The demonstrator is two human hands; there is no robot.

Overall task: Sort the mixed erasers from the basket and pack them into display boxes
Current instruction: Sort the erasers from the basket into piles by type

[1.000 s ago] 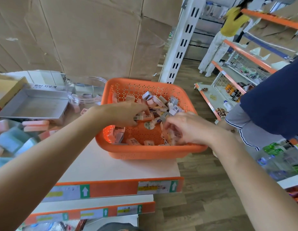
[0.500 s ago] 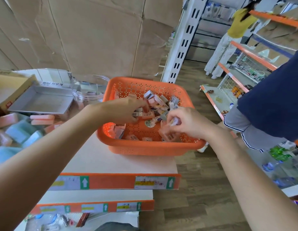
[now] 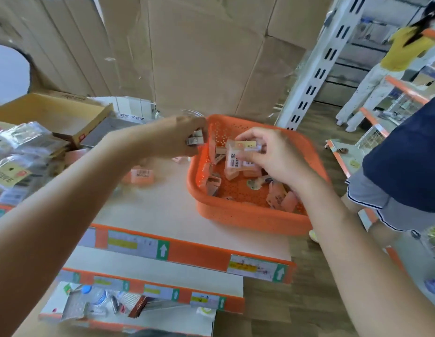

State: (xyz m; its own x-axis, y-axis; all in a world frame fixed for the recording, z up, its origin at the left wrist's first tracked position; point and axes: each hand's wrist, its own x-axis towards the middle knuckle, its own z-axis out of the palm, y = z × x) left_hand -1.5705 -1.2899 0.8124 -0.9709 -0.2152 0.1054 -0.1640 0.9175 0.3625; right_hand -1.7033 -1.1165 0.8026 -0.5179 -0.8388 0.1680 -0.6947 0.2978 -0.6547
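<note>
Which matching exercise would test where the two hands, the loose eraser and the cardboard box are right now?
Things:
1. left hand
2. right hand
3. loose eraser
4. cardboard box

Places or states:
A. lying on the shelf, left of the orange basket
B. above the basket, gripping stacked pink erasers
C. open-topped, at the far left
D. at the basket's left rim, gripping small erasers

Pairs: 1-D; 2-B; 3-A; 4-C
</note>
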